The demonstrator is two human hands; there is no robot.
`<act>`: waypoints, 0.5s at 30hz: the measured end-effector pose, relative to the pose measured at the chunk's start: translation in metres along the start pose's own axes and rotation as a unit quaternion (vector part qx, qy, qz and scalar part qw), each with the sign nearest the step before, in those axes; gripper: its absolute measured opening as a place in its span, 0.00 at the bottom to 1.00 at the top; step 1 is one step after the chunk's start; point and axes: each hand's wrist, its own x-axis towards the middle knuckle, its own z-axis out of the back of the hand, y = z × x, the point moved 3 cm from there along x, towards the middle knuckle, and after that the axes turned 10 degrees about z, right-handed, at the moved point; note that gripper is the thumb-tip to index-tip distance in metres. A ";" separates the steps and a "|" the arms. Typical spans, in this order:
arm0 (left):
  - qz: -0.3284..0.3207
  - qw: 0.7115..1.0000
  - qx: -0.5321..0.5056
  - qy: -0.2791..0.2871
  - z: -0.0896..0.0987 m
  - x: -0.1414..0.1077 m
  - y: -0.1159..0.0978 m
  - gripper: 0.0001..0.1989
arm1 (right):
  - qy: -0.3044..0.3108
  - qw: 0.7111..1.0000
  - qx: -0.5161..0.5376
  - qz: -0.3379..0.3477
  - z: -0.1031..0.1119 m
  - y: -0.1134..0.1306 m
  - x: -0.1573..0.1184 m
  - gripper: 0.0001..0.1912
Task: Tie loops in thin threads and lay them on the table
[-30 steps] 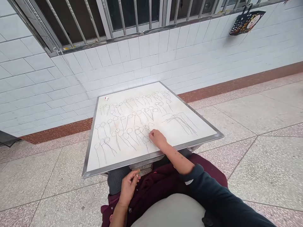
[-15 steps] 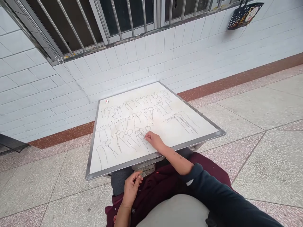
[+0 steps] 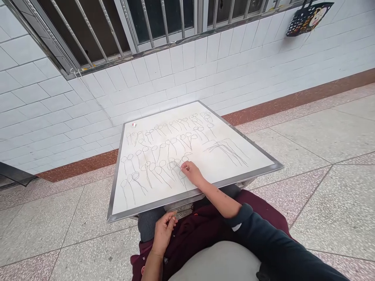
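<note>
My right hand (image 3: 191, 173) is over the near part of a white table (image 3: 202, 171), thumb and fingers pinched together on a thin dark looped strand (image 3: 175, 164). Many similar strands (image 3: 159, 170), each with a round loop and long tails, lie in rows across the surface; whether they are wire or thread I cannot tell. My left hand (image 3: 164, 231) rests low over my lap, in front of the table edge, its fingertips pressed together. Something small and brownish may be between them, too small to make out.
A bundle of straighter strands (image 3: 230, 151) lies at the table's right. A small red-and-white item (image 3: 134, 125) sits in the far left corner. Behind are a tiled wall (image 3: 164, 86), barred windows (image 3: 164, 19) and a hanging dotted bag (image 3: 309, 19). Metal trim (image 3: 196, 192) edges the table.
The view has shifted slightly, moving the scene a little to the right. My right hand stays pinched at nearly the same spot among the strands; my left hand holds its place.
</note>
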 end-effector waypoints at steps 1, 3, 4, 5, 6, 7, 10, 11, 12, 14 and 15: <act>0.000 1.000 -0.001 0.000 0.000 0.000 0.000 0.25 | -0.003 1.000 0.004 -0.002 0.000 0.002 0.000 0.06; 0.001 1.000 -0.002 0.000 0.001 -0.001 0.001 0.24 | -0.004 1.000 0.014 -0.008 0.001 0.005 0.001 0.07; 0.001 1.000 -0.002 -0.001 0.001 -0.001 0.001 0.24 | -0.004 1.000 0.021 -0.013 0.002 0.007 0.001 0.07; 0.002 1.000 -0.001 -0.002 0.001 -0.002 0.001 0.24 | -0.004 0.999 0.027 -0.018 0.003 0.008 0.002 0.08; 0.001 1.000 -0.001 -0.003 0.002 -0.002 0.002 0.24 | -0.005 0.999 0.032 -0.023 0.004 0.009 0.002 0.08; 0.001 1.000 0.000 -0.004 0.002 -0.002 0.002 0.25 | -0.008 0.999 0.037 -0.027 0.006 0.009 0.003 0.09; -0.001 1.000 0.004 -0.005 0.002 -0.002 0.002 0.24 | -0.020 0.998 0.043 -0.031 0.015 0.010 0.006 0.11; -0.002 1.000 0.005 -0.005 0.002 -0.002 0.001 0.24 | -0.021 0.998 0.043 -0.028 0.018 0.010 0.007 0.11; -0.003 1.000 0.006 -0.004 0.002 -0.001 0.001 0.24 | -0.018 0.999 0.043 -0.025 0.021 0.010 0.008 0.10; -0.003 1.000 0.008 -0.003 0.002 -0.001 0.000 0.24 | 0.000 0.999 0.042 -0.021 0.024 0.009 0.010 0.10; -0.003 1.000 0.008 -0.002 0.002 -0.001 0.000 0.24 | 0.011 0.999 0.041 -0.021 0.024 0.007 0.011 0.09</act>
